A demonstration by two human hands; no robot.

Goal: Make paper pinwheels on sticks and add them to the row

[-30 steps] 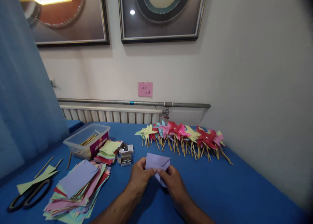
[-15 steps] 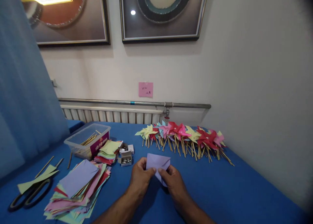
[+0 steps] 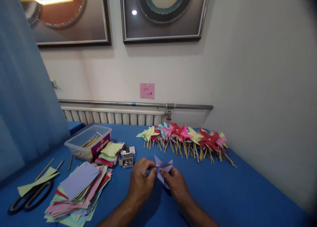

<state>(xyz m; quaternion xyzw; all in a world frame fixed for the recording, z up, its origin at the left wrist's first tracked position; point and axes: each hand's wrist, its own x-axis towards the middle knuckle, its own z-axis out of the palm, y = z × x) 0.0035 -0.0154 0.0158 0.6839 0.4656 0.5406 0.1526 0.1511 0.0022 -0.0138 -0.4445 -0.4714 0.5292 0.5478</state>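
Between my hands is a purple paper pinwheel (image 3: 163,167), its corners partly folded in toward the middle. My right hand (image 3: 176,184) grips it from the right, thumb pressed near the centre. At its left edge, my left hand (image 3: 141,177) is closed, thumb and forefinger pinched on the paper. Left of my hands lies a stack of cut paper squares (image 3: 79,180) in several colours, a purple one on top. Two small boxes of metal pins (image 3: 127,163) stand open just beyond my left hand.
Finished pinwheels on sticks (image 3: 184,137) lie in a row at the back right. A clear plastic tub (image 3: 81,151) holds sticks. A smaller paper stack (image 3: 110,152) sits beside it. Scissors (image 3: 31,195) lie at far left under green paper strips (image 3: 39,180). Blue cloth (image 3: 223,194) covers the table.
The left part of the purple paper is now folded inward, giving it a pointed outline. My left hand has turned and closed into a pinch; my right hand has stayed nearly still.
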